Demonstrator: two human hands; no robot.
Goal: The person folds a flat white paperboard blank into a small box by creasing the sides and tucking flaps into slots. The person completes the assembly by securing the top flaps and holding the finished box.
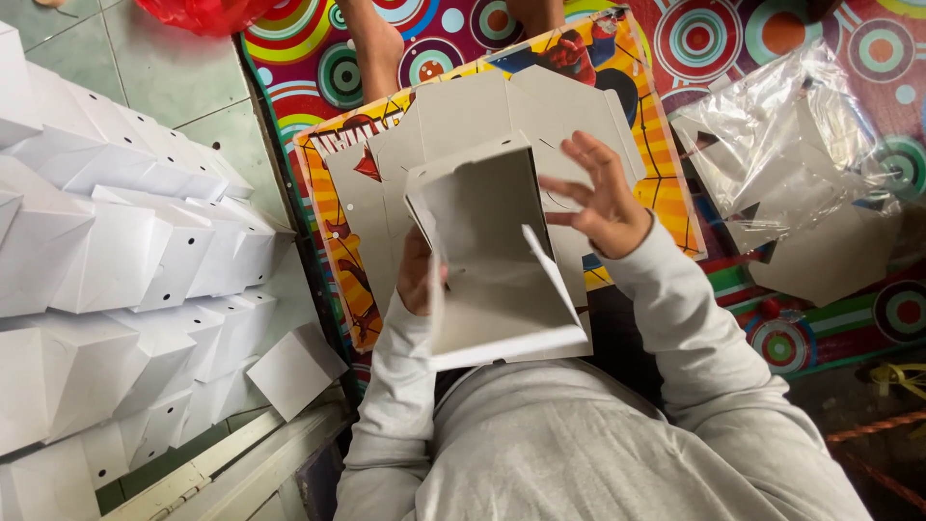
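A half-folded grey-white cardboard box [487, 260] is held up in front of my chest, its open side facing me. My left hand [417, 275] grips its left wall from behind and is mostly hidden by the box. Just right of the box my right hand [603, 198] hovers with fingers spread, holding nothing. Under the box lies a stack of flat unfolded cardboard blanks [482, 111] on a small orange table with a cartoon print [333, 203].
Several finished white folded boxes [125, 260] are stacked in rows on the left over a tiled floor. A clear plastic bag with more flat blanks [796, 164] lies at right on a mat with coloured circles [704, 39]. Another person's bare legs [376, 48] are at the top.
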